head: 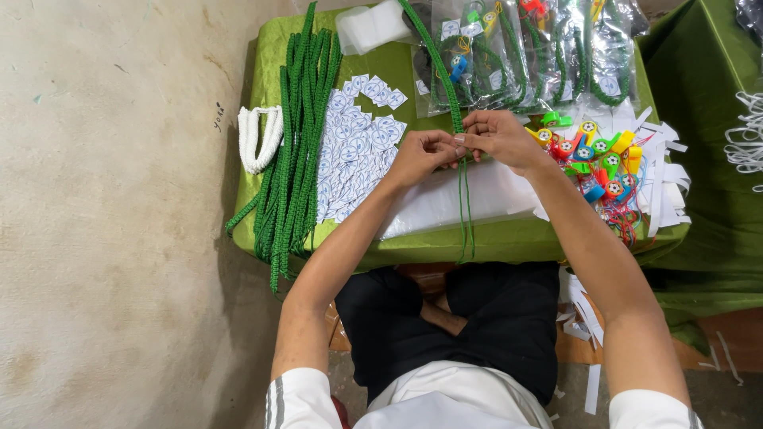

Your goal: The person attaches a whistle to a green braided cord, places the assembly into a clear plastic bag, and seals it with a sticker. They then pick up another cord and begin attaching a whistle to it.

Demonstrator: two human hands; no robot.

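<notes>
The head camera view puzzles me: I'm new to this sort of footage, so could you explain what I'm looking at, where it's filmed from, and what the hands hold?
There is one picture, taken by a camera worn on a person's head and looking down, so the arms reaching up from the bottom are the wearer's own. No machine is involved, only two bare hands. The left hand and right hand meet over a low table with a green cloth and pinch a green braided cord, whose thin ends hang over the table's near edge. To the left lie a bundle of green cords, a white cord and small round stickers. To the right are colourful whistles; at the back, clear bags of finished pieces.
</notes>
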